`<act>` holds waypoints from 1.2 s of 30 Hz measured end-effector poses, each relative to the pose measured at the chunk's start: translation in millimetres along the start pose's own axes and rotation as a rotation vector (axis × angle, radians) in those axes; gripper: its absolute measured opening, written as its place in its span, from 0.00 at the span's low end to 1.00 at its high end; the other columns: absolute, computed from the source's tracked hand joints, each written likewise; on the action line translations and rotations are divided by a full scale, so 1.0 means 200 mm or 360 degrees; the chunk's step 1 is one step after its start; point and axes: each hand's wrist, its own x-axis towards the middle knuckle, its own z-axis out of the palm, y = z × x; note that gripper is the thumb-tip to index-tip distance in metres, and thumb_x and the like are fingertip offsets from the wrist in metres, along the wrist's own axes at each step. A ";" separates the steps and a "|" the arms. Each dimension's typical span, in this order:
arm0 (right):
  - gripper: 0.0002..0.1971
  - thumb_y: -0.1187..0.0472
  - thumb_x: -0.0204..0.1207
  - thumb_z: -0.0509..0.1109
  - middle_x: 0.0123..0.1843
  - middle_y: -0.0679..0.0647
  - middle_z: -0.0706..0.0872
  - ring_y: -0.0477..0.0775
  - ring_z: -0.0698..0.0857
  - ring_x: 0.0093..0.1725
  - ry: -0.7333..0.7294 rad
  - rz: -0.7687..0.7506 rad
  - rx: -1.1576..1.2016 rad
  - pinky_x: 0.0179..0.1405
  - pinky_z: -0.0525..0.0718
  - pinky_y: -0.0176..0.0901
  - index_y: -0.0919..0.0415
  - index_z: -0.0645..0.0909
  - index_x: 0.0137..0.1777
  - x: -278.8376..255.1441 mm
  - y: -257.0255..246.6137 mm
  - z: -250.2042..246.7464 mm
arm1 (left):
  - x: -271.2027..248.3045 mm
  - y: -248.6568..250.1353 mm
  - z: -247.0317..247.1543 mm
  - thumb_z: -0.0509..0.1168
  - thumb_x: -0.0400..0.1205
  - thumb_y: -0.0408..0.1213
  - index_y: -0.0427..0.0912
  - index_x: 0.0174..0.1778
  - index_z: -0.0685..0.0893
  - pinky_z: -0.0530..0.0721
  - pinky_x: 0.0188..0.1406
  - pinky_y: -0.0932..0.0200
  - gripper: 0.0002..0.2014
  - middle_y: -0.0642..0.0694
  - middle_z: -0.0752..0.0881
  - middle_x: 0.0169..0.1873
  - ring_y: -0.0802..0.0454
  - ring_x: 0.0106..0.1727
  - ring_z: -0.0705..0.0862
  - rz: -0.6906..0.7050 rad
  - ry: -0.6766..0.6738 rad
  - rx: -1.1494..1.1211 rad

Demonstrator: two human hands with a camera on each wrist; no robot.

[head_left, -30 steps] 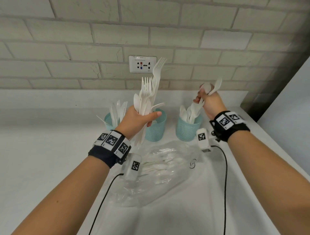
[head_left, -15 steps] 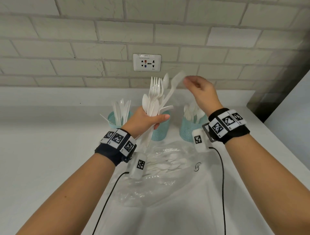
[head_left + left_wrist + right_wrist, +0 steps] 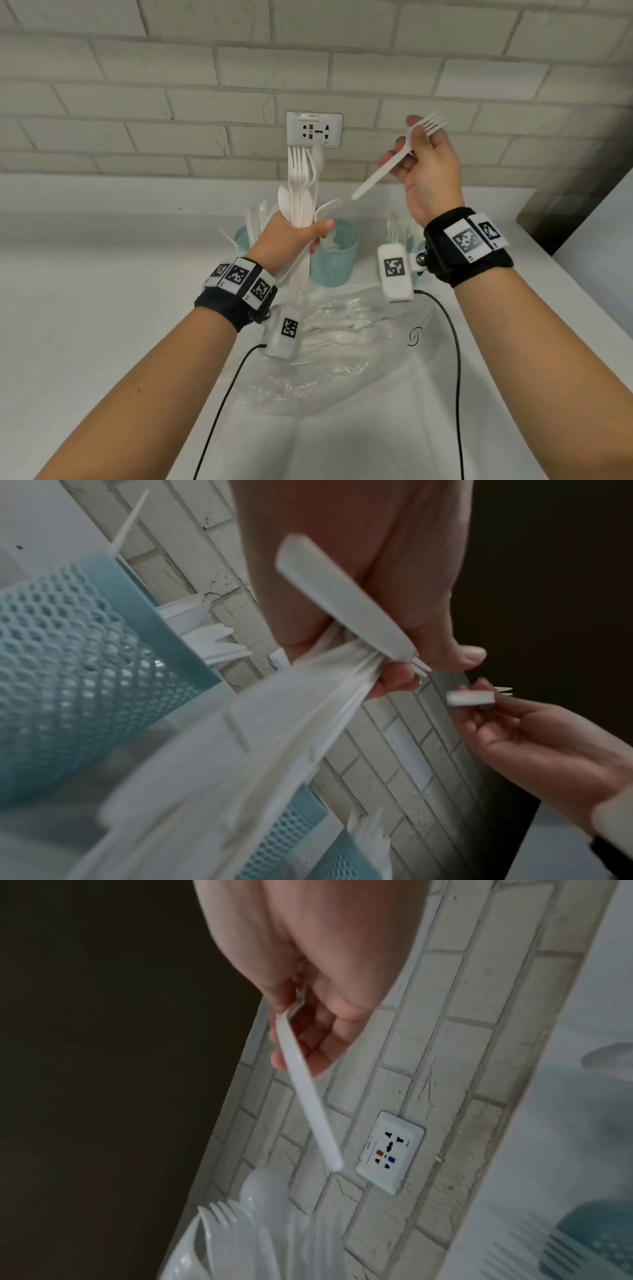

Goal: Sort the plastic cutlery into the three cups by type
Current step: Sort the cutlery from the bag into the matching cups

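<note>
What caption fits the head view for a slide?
Right hand lifts one fork from the bundle in the left hand above three cups.

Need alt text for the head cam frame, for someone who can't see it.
The right hand holds a single white plastic fork raised, tines up, while the left hand grips an upright bundle of forks and spoons. Behind them, teal mesh cups stand by a brick wall with a power socket; a clear plastic bag of more cutlery lies on the white counter.
</note>
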 end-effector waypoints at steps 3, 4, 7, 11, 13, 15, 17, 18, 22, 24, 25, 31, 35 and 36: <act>0.08 0.61 0.86 0.54 0.31 0.51 0.71 0.46 0.72 0.23 -0.0143 0.0099 -0.0215 0.26 0.76 0.37 0.57 0.75 0.54 -0.03 0.04 0.03 | 0.01 0.00 -0.01 0.72 0.77 0.44 0.40 0.34 0.82 0.79 0.38 0.57 0.12 0.45 0.80 0.23 0.48 0.27 0.77 0.0035 0.0039 -0.0034; 0.08 0.59 0.86 0.54 0.31 0.50 0.69 0.44 0.69 0.22 -0.0238 0.0185 -0.0316 0.23 0.71 0.35 0.58 0.75 0.56 -0.06 0.07 0.05 | 0.02 0.00 -0.01 0.71 0.79 0.43 0.39 0.34 0.82 0.79 0.38 0.57 0.12 0.46 0.80 0.23 0.49 0.28 0.77 0.0051 0.0045 -0.0034; 0.15 0.55 0.83 0.61 0.30 0.49 0.70 0.43 0.65 0.22 -0.0474 0.0456 -0.0567 0.23 0.64 0.35 0.66 0.76 0.62 -0.13 0.17 0.09 | 0.02 0.04 0.01 0.69 0.80 0.40 0.38 0.33 0.81 0.80 0.35 0.58 0.12 0.49 0.81 0.22 0.51 0.25 0.77 0.0103 0.0059 -0.0088; 0.03 0.62 0.78 0.69 0.28 0.50 0.78 0.45 0.68 0.23 -0.0564 0.0515 -0.0469 0.22 0.65 0.35 0.61 0.79 0.45 -0.18 0.23 0.13 | 0.02 0.06 0.03 0.69 0.75 0.42 0.40 0.38 0.81 0.78 0.27 0.58 0.09 0.47 0.80 0.24 0.53 0.24 0.76 0.0120 -0.0021 -0.0300; 0.03 0.62 0.79 0.68 0.32 0.51 0.78 0.45 0.72 0.27 -0.0464 0.0494 -0.0434 0.26 0.69 0.36 0.58 0.77 0.44 -0.16 0.24 0.15 | 0.02 0.05 0.02 0.70 0.72 0.45 0.41 0.39 0.81 0.78 0.28 0.58 0.10 0.48 0.80 0.24 0.53 0.24 0.76 0.0090 0.0008 -0.0312; 0.02 0.61 0.81 0.66 0.39 0.53 0.82 0.47 0.79 0.35 -0.0403 0.0417 -0.0488 0.35 0.75 0.37 0.56 0.76 0.46 -0.13 0.23 0.16 | 0.02 0.05 0.00 0.70 0.71 0.47 0.41 0.38 0.81 0.78 0.30 0.57 0.12 0.48 0.80 0.23 0.53 0.24 0.76 0.0068 0.0070 -0.0284; 0.02 0.63 0.82 0.63 0.47 0.55 0.86 0.51 0.84 0.45 -0.0377 0.0360 -0.0364 0.47 0.83 0.43 0.56 0.76 0.48 -0.11 0.21 0.17 | 0.03 0.04 -0.02 0.72 0.71 0.49 0.42 0.37 0.82 0.79 0.32 0.57 0.13 0.48 0.80 0.23 0.53 0.24 0.77 0.0043 0.0130 -0.0269; 0.03 0.65 0.83 0.61 0.49 0.57 0.87 0.55 0.86 0.49 -0.0361 0.0342 -0.0234 0.51 0.86 0.46 0.57 0.76 0.49 -0.11 0.20 0.18 | 0.04 0.03 -0.03 0.73 0.73 0.49 0.42 0.36 0.82 0.79 0.32 0.56 0.14 0.48 0.80 0.23 0.52 0.24 0.77 0.0040 0.0149 -0.0264; 0.06 0.70 0.82 0.60 0.46 0.61 0.87 0.60 0.89 0.46 -0.0133 0.0236 0.0076 0.51 0.89 0.50 0.59 0.72 0.51 -0.05 0.16 0.19 | 0.04 0.02 -0.05 0.72 0.76 0.44 0.43 0.35 0.81 0.79 0.31 0.57 0.10 0.49 0.79 0.23 0.51 0.24 0.76 0.0040 0.0189 -0.0209; 0.06 0.70 0.83 0.60 0.42 0.58 0.84 0.59 0.87 0.41 -0.0039 0.0140 0.0060 0.50 0.89 0.53 0.58 0.71 0.51 0.00 0.16 0.19 | 0.04 0.01 -0.06 0.71 0.79 0.39 0.41 0.36 0.79 0.79 0.29 0.59 0.10 0.49 0.79 0.22 0.53 0.23 0.76 0.0038 0.0231 -0.0180; 0.06 0.69 0.83 0.60 0.40 0.56 0.82 0.57 0.86 0.38 -0.0006 0.0089 0.0007 0.48 0.89 0.52 0.57 0.71 0.51 0.01 0.16 0.19 | 0.04 0.01 -0.06 0.70 0.79 0.38 0.40 0.36 0.79 0.79 0.29 0.60 0.09 0.48 0.79 0.22 0.53 0.23 0.76 0.0037 0.0257 -0.0165; 0.07 0.67 0.81 0.63 0.39 0.49 0.80 0.50 0.82 0.35 0.0023 -0.0123 -0.0548 0.44 0.86 0.41 0.53 0.73 0.48 0.07 0.28 0.21 | 0.04 0.00 -0.13 0.73 0.77 0.36 0.42 0.37 0.78 0.78 0.32 0.56 0.09 0.48 0.78 0.21 0.51 0.23 0.75 0.0004 0.0342 -0.0186; 0.07 0.69 0.78 0.65 0.46 0.54 0.81 0.56 0.83 0.45 -0.0017 0.0010 -0.0778 0.46 0.86 0.34 0.58 0.74 0.52 0.04 0.44 0.19 | 0.04 0.01 -0.15 0.74 0.74 0.30 0.40 0.40 0.76 0.78 0.30 0.57 0.11 0.46 0.77 0.22 0.52 0.23 0.75 -0.0004 0.0305 -0.0209; 0.08 0.68 0.77 0.67 0.49 0.55 0.82 0.58 0.83 0.49 -0.0037 0.0090 -0.0859 0.52 0.85 0.40 0.59 0.75 0.53 0.02 0.49 0.18 | 0.04 0.01 -0.15 0.75 0.73 0.30 0.40 0.41 0.76 0.78 0.29 0.59 0.12 0.46 0.77 0.22 0.52 0.23 0.75 -0.0004 0.0289 -0.0204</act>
